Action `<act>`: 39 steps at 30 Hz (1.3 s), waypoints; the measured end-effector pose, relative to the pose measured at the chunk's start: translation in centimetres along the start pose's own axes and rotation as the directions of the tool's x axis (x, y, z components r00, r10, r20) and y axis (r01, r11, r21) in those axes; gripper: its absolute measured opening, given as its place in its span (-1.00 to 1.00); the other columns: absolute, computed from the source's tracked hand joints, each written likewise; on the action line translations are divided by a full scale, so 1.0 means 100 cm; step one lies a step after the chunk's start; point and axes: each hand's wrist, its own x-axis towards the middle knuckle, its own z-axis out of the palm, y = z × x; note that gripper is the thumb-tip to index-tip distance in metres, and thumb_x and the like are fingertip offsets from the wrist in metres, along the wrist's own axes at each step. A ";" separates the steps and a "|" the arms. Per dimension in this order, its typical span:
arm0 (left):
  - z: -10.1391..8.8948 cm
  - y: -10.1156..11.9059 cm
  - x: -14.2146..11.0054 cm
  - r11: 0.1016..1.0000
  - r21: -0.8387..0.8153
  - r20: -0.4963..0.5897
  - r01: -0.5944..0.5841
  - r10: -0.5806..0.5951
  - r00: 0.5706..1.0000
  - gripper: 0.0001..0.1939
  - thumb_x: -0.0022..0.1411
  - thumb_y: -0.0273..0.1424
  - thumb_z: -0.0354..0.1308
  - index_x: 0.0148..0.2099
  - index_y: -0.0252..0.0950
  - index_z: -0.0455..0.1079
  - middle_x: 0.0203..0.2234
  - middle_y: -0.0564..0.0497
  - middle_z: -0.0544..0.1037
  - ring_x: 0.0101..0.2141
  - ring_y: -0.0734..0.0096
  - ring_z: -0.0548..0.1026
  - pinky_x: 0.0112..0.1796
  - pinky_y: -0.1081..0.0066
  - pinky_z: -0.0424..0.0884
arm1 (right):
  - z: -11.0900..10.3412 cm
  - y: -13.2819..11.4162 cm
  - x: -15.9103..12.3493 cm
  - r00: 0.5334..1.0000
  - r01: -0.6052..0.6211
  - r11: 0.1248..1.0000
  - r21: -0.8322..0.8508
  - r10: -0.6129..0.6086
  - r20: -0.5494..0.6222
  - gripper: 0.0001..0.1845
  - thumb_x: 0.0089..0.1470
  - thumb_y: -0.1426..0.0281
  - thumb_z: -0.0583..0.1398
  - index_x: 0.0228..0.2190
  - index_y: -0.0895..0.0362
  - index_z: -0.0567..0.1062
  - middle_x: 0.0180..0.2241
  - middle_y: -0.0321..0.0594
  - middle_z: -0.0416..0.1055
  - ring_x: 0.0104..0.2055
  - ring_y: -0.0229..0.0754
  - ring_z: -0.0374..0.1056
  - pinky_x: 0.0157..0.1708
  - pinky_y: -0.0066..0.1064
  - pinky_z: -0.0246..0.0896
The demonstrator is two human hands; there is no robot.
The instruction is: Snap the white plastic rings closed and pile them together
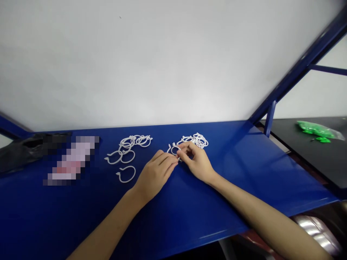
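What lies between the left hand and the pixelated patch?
Several loose white rings, some overlapping, on the blue table; the head view shows this.

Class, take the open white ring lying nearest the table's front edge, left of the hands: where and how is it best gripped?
Probably pinch the white ring by its plain right-hand curve, fingers coming from above: it lies flat on the blue table, with its gap and knobbed end facing left.

At twelve o'clock our left hand (156, 172) and right hand (199, 161) hold a white ring (176, 146); loose rings (128, 156) lie at eleven.
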 end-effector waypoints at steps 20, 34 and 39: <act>-0.005 0.005 0.001 0.906 -0.151 -0.086 0.396 -0.411 0.907 -0.84 0.35 -0.35 0.05 -0.24 -0.21 0.45 -0.38 0.06 0.64 -0.38 0.41 0.57 -0.29 0.43 0.47 | -0.001 -0.007 -0.015 0.952 0.304 0.937 -0.174 -0.291 0.097 -0.85 0.31 0.36 0.16 -0.25 0.12 0.53 -0.32 -0.21 0.56 -0.33 -0.25 0.47 -0.27 -0.41 0.37; -0.012 -0.062 -0.004 0.726 0.613 -0.003 0.312 -0.393 0.920 -0.60 0.35 -0.36 -0.06 0.13 -0.36 0.42 0.00 -0.28 0.53 0.03 -0.15 0.38 -0.01 -0.05 0.35 | -0.033 0.016 0.018 0.957 0.133 0.790 -0.598 -0.260 -0.132 -0.86 0.27 0.39 0.16 -0.23 0.10 0.54 -0.26 -0.14 0.48 -0.27 -0.12 0.41 -0.22 -0.28 0.35; -0.015 -0.066 -0.007 0.697 0.651 0.034 0.300 -0.421 0.906 -0.70 0.34 -0.38 -0.04 -0.07 -0.32 0.48 -0.18 -0.22 0.59 -0.09 -0.12 0.42 -0.13 0.01 0.35 | -0.032 0.027 0.023 0.971 0.108 0.761 -0.640 -0.219 -0.097 -0.94 0.22 0.43 0.19 -0.30 0.10 0.49 -0.32 -0.17 0.49 -0.19 -0.04 0.33 -0.14 -0.18 0.29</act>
